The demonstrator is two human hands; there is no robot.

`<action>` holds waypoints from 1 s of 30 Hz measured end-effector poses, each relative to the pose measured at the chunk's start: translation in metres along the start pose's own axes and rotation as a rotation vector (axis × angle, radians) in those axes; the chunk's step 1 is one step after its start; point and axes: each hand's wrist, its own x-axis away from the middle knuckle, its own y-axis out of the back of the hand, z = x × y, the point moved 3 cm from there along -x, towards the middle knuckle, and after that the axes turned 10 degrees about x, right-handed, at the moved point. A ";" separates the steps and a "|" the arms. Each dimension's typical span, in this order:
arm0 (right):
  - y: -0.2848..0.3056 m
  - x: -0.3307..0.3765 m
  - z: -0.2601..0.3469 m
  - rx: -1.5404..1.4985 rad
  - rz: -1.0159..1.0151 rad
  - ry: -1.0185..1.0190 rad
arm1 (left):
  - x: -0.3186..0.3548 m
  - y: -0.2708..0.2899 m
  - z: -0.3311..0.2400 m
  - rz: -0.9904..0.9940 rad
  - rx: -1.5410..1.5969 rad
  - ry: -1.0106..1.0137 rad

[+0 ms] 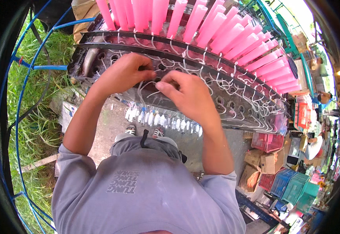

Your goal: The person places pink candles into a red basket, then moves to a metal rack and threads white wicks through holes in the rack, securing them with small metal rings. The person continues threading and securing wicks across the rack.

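Observation:
Both my hands are over the near side of a long dark metal candle mould (129, 93) with round holes in its top. My left hand (133, 74) is bent at the wrist, fingers curled together; what they pinch, if anything, is hidden. Just to its right, my right hand (187, 93) has thumb and fingers drawn together on a thin white wick (148, 86) that loops near the holes. More loose white wicks (226, 84) lie tangled along the mould to the right. Behind them, rows of tall pink candles (213, 29) stand upright, several with a wick at the foot.
White spools (162, 120) hang in a row below the mould's near edge. A blue metal frame (19, 97) and grass border the left. Cardboard boxes (271, 162), a red crate (267, 142) and blue and green crates (295, 187) stand at the right. People are farther off.

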 end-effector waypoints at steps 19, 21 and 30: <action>-0.062 0.106 0.084 -0.813 -0.556 -0.156 | 0.118 -0.004 0.028 0.295 0.648 -0.052; -0.065 0.114 0.094 -0.511 -0.551 -0.124 | 0.147 -0.017 0.021 0.520 0.935 0.075; -0.106 0.110 0.121 0.057 -0.508 0.126 | 0.144 -0.027 0.050 0.368 1.104 0.133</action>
